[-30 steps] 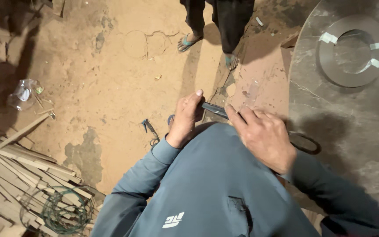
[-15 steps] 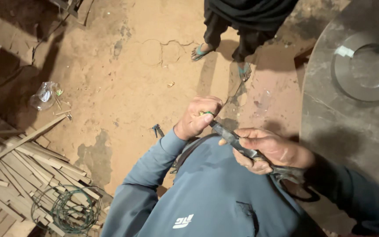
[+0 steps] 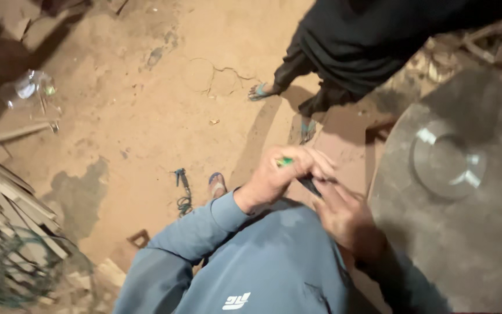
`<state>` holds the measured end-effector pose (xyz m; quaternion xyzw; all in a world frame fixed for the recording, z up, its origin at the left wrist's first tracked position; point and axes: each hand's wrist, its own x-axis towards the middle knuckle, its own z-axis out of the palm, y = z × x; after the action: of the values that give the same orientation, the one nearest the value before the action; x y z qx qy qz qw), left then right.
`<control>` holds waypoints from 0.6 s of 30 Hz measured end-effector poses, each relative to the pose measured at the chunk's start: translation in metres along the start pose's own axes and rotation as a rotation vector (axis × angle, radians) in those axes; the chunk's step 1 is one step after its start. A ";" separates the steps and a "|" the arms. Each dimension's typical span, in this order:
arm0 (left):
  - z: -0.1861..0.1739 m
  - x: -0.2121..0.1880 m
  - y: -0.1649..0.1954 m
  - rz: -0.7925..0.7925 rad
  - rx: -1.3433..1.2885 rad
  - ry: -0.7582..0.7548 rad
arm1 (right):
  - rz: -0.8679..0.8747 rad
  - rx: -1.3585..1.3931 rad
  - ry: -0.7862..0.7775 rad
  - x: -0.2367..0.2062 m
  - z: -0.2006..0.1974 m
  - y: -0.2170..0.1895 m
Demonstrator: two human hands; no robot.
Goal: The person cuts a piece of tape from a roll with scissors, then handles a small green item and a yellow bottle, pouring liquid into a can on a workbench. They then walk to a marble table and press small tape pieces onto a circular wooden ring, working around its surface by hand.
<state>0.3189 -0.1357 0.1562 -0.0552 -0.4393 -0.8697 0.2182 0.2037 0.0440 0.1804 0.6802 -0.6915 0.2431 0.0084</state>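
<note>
Holding a dark narrow tool [image 3: 309, 185] over the sandy floor [image 3: 129, 116], the left hand [image 3: 280, 174] is curled round its upper end, beside a small green piece [image 3: 284, 161], while the right hand [image 3: 347, 218] grips the lower end. The round grey worktop [image 3: 466, 244] edges close on the right; another person's dark clothes [image 3: 367, 46] and sandalled feet crowd ahead; open sand lies left, up to the wood slats [image 3: 7, 197]

The left hand [image 3: 274, 177] and right hand [image 3: 344, 215] meet over a dark tool [image 3: 309, 185] with a green tip, near a round metal sheet [image 3: 466, 232] at right.
</note>
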 end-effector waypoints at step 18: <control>0.008 0.003 0.014 0.021 -0.094 0.115 | 0.008 -0.015 0.018 0.007 0.002 0.007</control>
<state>0.3212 -0.1381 0.1720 -0.0199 -0.3840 -0.8888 0.2494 0.1969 0.0365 0.1788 0.6751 -0.6959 0.2442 0.0185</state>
